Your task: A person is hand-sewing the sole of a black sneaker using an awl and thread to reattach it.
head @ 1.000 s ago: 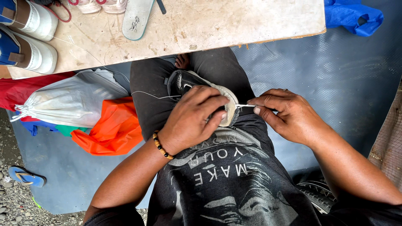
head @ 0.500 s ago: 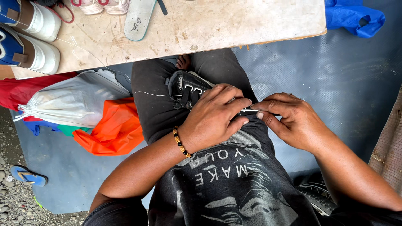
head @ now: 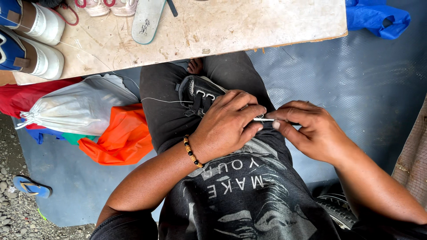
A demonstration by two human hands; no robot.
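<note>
Below a worn wooden board (head: 249, 24), a black shoe (head: 200, 94) rests on the person's lap, clasped by the left hand (head: 227, 126), while the right hand (head: 311, 131) pinches a needle (head: 263, 119) trailing white thread (head: 162, 100).

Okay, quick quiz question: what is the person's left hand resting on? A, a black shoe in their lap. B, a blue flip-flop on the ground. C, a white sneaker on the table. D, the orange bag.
A: the left hand covers a black shoe lying on the person's lap, while the right hand pinches a thin needle-like tool beside it.
</note>
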